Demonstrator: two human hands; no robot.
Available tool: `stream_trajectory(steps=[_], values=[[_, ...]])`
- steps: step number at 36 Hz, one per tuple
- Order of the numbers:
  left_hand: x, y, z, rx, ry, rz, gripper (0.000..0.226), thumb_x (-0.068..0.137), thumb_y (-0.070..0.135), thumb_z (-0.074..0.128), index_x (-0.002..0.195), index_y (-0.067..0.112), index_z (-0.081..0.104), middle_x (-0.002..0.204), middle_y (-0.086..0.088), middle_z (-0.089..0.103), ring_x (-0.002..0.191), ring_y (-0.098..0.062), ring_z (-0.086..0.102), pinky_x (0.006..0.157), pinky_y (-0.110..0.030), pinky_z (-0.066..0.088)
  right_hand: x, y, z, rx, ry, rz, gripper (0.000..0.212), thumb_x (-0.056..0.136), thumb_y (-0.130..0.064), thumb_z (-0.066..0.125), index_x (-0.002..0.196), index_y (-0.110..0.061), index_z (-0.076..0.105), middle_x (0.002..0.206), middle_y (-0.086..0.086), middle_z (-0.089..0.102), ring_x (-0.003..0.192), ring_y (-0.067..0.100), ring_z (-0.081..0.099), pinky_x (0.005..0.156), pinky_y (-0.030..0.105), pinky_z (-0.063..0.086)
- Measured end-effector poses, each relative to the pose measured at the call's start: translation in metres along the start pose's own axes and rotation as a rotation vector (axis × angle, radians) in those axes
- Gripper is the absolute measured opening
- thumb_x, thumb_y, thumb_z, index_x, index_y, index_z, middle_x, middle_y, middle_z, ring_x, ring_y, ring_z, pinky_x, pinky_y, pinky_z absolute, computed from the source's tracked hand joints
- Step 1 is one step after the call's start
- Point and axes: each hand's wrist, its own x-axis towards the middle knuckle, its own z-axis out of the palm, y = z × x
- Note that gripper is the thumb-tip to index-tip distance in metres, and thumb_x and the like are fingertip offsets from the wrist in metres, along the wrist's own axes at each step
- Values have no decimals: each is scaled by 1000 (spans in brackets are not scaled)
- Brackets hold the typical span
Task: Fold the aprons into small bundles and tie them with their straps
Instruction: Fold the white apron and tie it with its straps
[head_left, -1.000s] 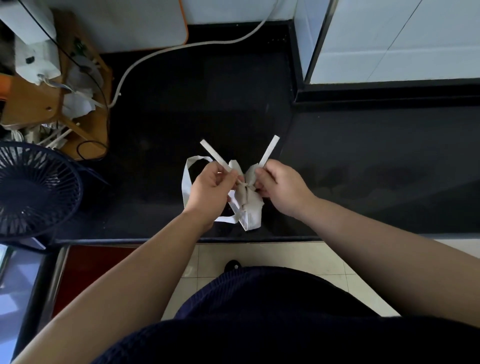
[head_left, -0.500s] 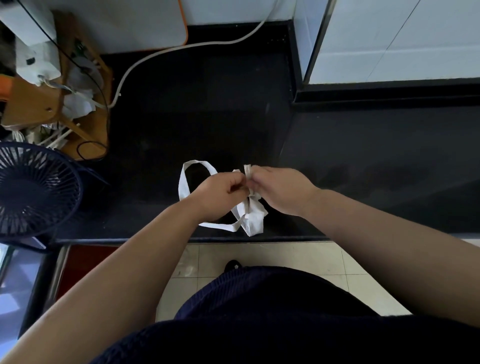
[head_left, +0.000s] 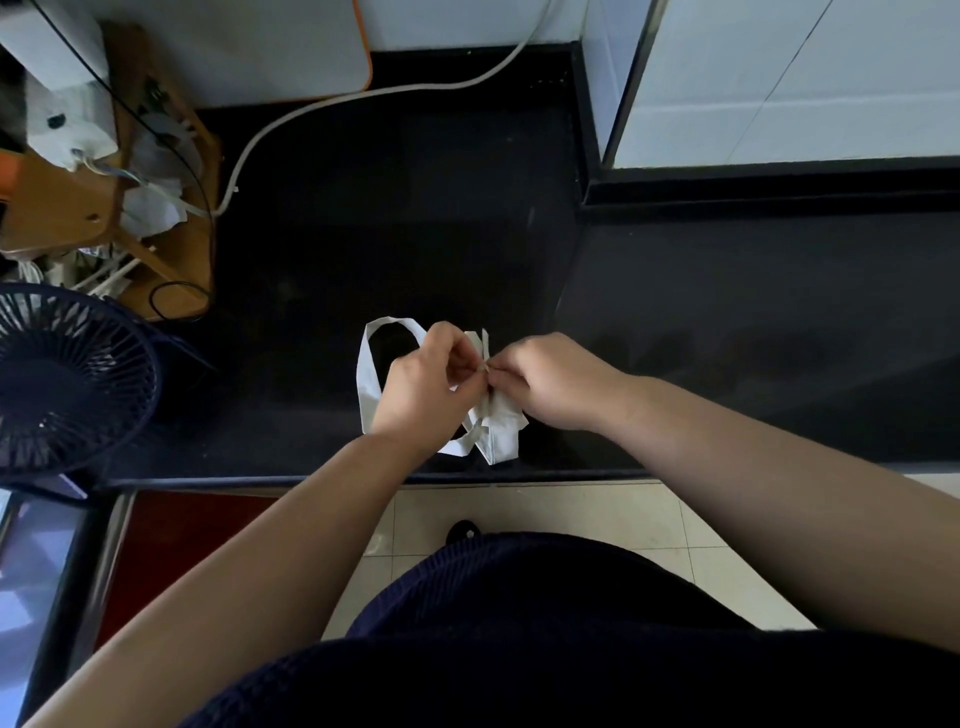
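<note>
A small folded white apron bundle (head_left: 503, 434) lies near the front edge of the black counter (head_left: 395, 234). Its neck loop (head_left: 370, 379) curves out to the left. My left hand (head_left: 428, 389) and my right hand (head_left: 556, 382) meet fingertip to fingertip over the bundle's top, each pinching the white straps (head_left: 485, 345) where they cross. A short strap end sticks up between the two hands. The knot itself is hidden by my fingers.
A dark blue fan (head_left: 67, 379) stands at the left edge. Behind it a wooden stand (head_left: 156, 249) holds cables and white cloths. A white cable (head_left: 363, 96) runs across the back of the counter. A raised white-tiled ledge (head_left: 779, 78) rises at the right.
The two strap ends that stuck out in a V a second ago have been drawn in. My hands have come together over the bundle, and the neck loop has spread wider to the left.
</note>
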Motion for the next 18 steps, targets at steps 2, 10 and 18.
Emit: stream_trajectory(steps=[2,10,18], values=[[1,1,-2,-5,-17,-20,15,87,13,67,91,17,53,84,9,66,80,2,62,67,-6,46,0,1,0,-18,16,-9,30,101,-27,42,94,-9,65,85,2,61,82,20,57,68,29,39],[4,-5,3,36,33,-23,12,89,11,64,83,20,58,81,9,63,73,-4,58,63,-7,44,6,-5,-5,531,-94,245,22,99,-22,49,79,-21,59,72,-2,51,64,11,46,57,23,37],[-6,-17,8,155,206,232,19,82,21,67,92,8,78,94,-2,68,78,-2,58,74,-14,49,12,-9,-7,798,-84,388,32,94,-5,45,66,-15,57,58,0,43,53,12,36,49,24,27]])
